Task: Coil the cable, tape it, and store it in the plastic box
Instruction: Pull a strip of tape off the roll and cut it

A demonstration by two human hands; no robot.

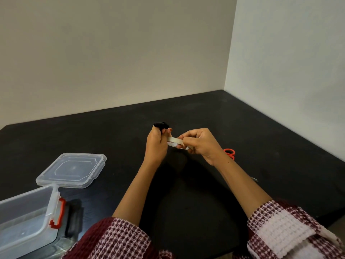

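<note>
Two plain pale walls fill the upper half: a beige one (112, 53) across the back and a whiter one (289, 53) on the right, meeting in a corner. A matte black table (261, 128) fits into that corner and runs to the near edge.

At near left stands the clear plastic box (24, 212), open, with a red latch on its end. Its clear lid (71, 171) lies flat on the table just behind it.

Two forearms reach out from maroon-and-pink knit sleeves (119, 238) to the middle of the table, and the hands are raised above it. The left hand (156, 144) has its fingers clamped round the black cable (161, 125), whose bundled top sticks out above the fist. That puts the cable well apart from the box.

The right hand (201, 144) has its fingers (187, 140) curled on the tape (175, 142), a pale roll held edge-on between the two hands and touching the left hand.

Orange scissors (229, 152) lie on the table behind the right wrist, mostly hidden.
</note>
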